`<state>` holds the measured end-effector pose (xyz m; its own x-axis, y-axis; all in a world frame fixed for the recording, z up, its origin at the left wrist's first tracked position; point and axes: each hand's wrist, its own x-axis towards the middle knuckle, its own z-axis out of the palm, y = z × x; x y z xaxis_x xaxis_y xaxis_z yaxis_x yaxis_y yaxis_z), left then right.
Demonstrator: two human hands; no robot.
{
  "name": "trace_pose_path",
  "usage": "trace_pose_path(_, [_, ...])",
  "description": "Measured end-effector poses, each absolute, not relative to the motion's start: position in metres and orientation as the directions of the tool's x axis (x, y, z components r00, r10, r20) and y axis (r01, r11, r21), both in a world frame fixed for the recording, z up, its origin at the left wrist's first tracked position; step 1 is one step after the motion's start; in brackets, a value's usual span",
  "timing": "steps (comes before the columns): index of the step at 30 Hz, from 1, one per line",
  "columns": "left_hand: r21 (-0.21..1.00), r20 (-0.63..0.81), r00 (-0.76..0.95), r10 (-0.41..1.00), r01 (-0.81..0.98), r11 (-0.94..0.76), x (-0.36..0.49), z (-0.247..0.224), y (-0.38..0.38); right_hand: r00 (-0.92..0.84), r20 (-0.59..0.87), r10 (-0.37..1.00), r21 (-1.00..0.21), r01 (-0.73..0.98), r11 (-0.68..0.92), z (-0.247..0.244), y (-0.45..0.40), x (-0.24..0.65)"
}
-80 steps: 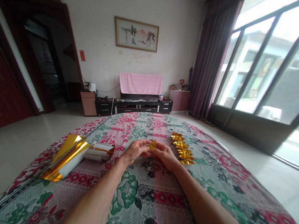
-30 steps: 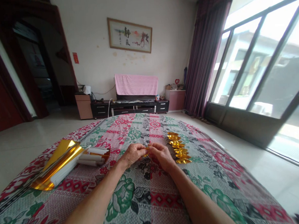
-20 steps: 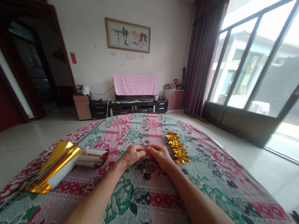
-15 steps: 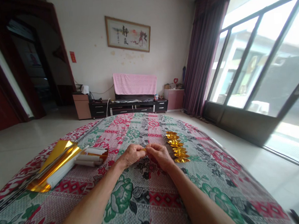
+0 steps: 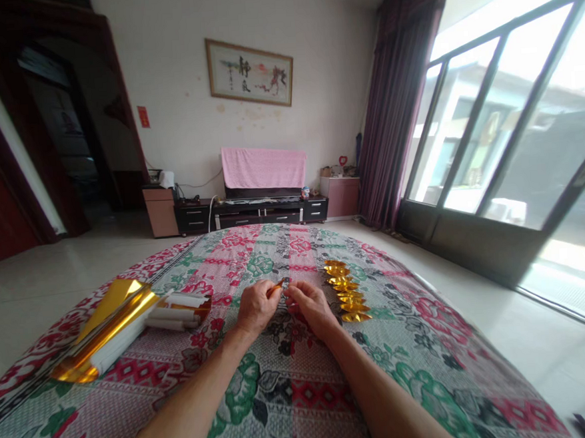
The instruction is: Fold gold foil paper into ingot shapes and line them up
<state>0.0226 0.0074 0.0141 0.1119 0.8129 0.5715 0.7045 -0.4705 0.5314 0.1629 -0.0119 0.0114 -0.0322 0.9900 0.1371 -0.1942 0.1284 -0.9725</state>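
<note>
My left hand [image 5: 257, 308] is closed, pinching a small folded piece of gold foil paper [image 5: 276, 287] whose pointed tip sticks out past the thumb. Just to the right, my right hand [image 5: 310, 306] has its thumb and fingers curled together close to that tip. Whether anything sits between those fingers is hidden. Beside the right hand runs a column of several folded gold foil pieces [image 5: 353, 307], pointed at both ends and overlapping one another. Both hands are over a round table with a flowered cloth [image 5: 328, 370].
Rolled sheets of gold foil paper with white backing [image 5: 123, 331] lie on the table's left side. Beyond the table stand a low black cabinet [image 5: 242, 220] and something under a pink cloth [image 5: 263, 167]. Glass doors [image 5: 487, 132] are at the right.
My hands have drawn slightly apart. The folded foil, earlier between both hands' fingertips, now sticks up from my left hand, tilted. The column of foil pieces has stayed put.
</note>
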Motion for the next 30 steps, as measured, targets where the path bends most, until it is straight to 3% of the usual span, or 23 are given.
trace_pose_path(6, [0.267, 0.637, 0.201, 0.744, 0.848, -0.458, 0.025, 0.015, 0.001, -0.097, 0.222, 0.970, -0.972, -0.102, 0.212, 0.009, -0.012, 0.161])
trace_pose_path(15, [0.085, 0.612, 0.283, 0.738, 0.904, -0.418, 0.026, 0.017, -0.004, -0.064, 0.249, 0.966, -0.965, -0.105, 0.242, 0.006, -0.011, 0.163])
trace_pose_path(22, [0.090, 0.571, 0.346, 0.744, 0.875, -0.476, 0.032, 0.019, -0.010, -0.059, 0.274, 0.960, -0.958, -0.104, 0.267, 0.008, -0.011, 0.165])
trace_pose_path(30, [0.227, 0.577, 0.401, 0.712, 0.758, -0.611, 0.034, 0.016, -0.012, -0.047, 0.307, 0.951, -0.945, -0.136, 0.298, 0.014, -0.013, 0.167])
